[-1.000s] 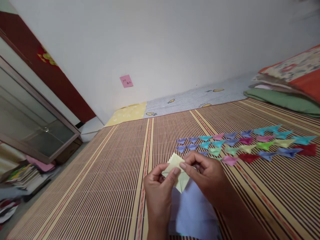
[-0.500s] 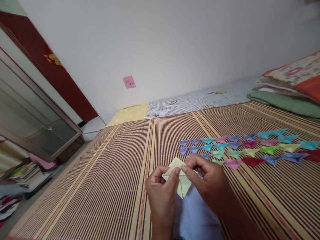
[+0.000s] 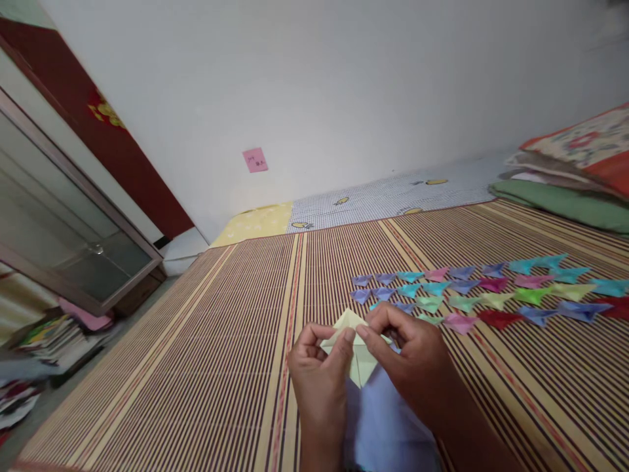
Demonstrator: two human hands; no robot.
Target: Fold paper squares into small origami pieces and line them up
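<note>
A pale yellow folded paper [image 3: 362, 367] is held up between both hands, its creased diamond shape facing me with one corner pointing down. My left hand [image 3: 322, 367] pinches its left side between thumb and fingers. On the right side, my right hand [image 3: 410, 344] grips it with the thumb on the front face, fingers partly hidden behind. Both thumb tips nearly meet near the middle of the paper. Beyond the hands, several small folded paper pieces, such as a pink one [image 3: 460, 322] and a bright green one [image 3: 533, 295], lie in rows on the striped mat.
The striped mat [image 3: 196, 354] spreads under everything. Green folded cloth [image 3: 555, 204] and a floral cushion [image 3: 584, 141] sit at the back right. A pink note [image 3: 255, 160] is on the wall. A glass-fronted cabinet [image 3: 73, 229] and stacked magazines [image 3: 49, 341] are at the left.
Both hands and the paper have shifted very slightly to the right in view, along with a small camera movement. The grip on the paper looks the same.
</note>
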